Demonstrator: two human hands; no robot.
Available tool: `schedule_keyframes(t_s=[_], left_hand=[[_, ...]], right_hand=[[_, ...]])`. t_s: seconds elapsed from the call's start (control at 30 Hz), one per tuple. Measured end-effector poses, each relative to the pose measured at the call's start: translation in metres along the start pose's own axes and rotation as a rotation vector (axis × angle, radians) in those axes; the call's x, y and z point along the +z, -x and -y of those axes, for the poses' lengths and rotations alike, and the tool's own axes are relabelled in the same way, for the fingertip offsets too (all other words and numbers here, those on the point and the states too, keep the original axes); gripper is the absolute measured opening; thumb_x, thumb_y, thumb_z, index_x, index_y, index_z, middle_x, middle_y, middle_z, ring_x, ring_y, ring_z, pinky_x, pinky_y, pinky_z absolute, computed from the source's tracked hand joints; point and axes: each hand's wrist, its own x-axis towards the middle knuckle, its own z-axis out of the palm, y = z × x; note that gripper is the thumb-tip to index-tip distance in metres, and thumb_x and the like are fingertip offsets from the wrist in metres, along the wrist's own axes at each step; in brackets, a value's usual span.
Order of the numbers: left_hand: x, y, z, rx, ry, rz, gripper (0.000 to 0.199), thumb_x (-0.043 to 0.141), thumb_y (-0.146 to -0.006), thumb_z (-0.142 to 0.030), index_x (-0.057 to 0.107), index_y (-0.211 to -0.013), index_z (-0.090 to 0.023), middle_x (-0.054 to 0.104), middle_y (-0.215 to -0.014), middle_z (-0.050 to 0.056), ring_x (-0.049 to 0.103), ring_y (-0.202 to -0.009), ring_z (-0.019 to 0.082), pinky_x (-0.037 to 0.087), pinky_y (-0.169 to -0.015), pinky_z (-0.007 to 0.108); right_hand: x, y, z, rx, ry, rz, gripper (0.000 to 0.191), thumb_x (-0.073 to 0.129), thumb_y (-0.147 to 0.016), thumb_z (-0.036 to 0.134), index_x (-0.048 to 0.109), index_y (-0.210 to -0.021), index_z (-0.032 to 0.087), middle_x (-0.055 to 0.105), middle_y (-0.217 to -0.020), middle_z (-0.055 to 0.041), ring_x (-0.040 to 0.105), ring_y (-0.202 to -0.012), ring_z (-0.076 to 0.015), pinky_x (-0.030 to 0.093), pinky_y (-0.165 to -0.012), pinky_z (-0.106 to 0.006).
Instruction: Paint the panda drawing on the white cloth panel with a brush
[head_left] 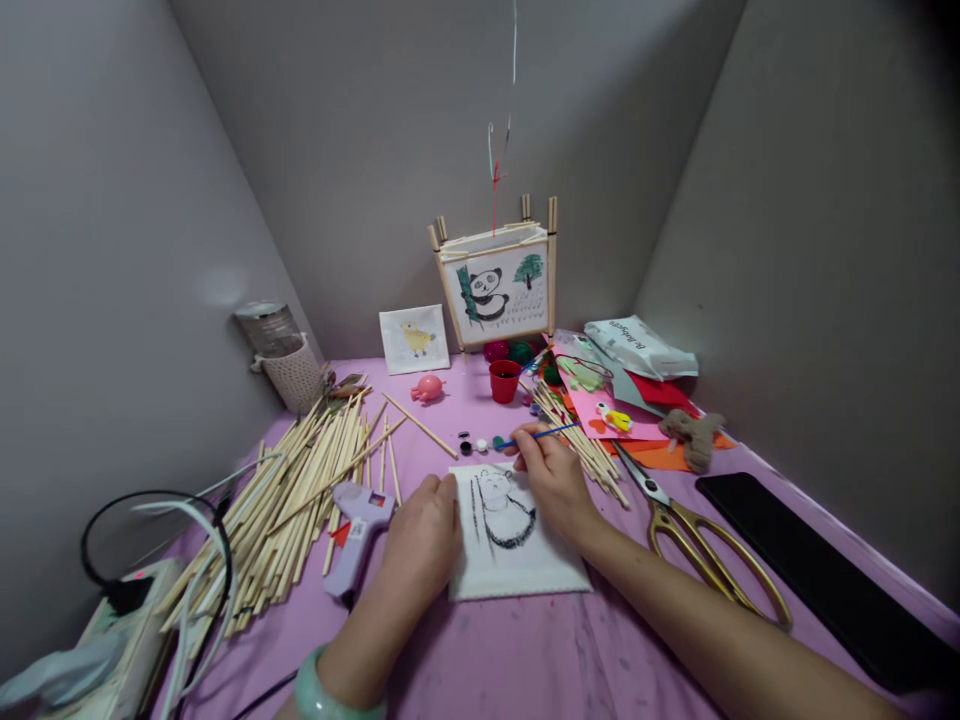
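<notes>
Dim light leaves faint glare on the left wall (150, 270), the view's upper-right corner black.

At my ten o'clock I see a loose heap of wooden sticks (315, 490), with a lilac glue gun (364, 512) by its right edge. Farther off, towards eleven, stands a glass jar (270, 330) in a pale perforated cover (292, 375). A pink toy (428, 388) lies just short of twelve, a white packet (637, 348) at one, gold-handled scissors (657, 490) at two, and a long black slab (810, 570) nearer three.
</notes>
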Motion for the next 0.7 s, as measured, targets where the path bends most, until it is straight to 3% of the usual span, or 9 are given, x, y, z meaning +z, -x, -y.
schedule_keyframes(t_s=[0.33,0.53,0.7], left_hand=[[-0.001,0.001,0.002,-0.006,0.013,0.022,0.021,0.038,-0.091,-0.016,0.056,-0.101,-0.019,0.060,-0.093,0.006,0.061,-0.083,0.019,0.040,-0.069,0.029],[-0.001,0.000,0.001,0.002,0.019,0.017,0.022,0.038,-0.092,-0.016,0.057,-0.103,-0.018,0.060,-0.093,0.006,0.061,-0.087,0.019,0.040,-0.073,0.028],[-0.003,0.000,0.001,-0.008,0.015,0.026,0.022,0.038,-0.092,-0.017,0.057,-0.103,-0.018,0.060,-0.093,0.006,0.061,-0.085,0.018,0.040,-0.071,0.028]], right_hand=[[0.032,-0.025,-0.002,-0.117,0.338,0.086,0.026,0.042,-0.094,0.032,0.062,-0.083,0.021,0.071,-0.074,-0.0019,0.066,-0.068,-0.0174,0.041,-0.061,-0.025],[0.029,-0.023,0.001,-0.144,0.294,0.055,0.030,0.040,-0.094,0.036,0.063,-0.084,0.021,0.071,-0.074,-0.0027,0.066,-0.070,-0.0181,0.041,-0.063,-0.026],[0.018,-0.021,0.002,-0.182,0.310,0.138,0.034,0.038,-0.094,0.037,0.064,-0.079,0.021,0.071,-0.077,-0.0033,0.065,-0.073,-0.0179,0.043,-0.067,-0.027]])
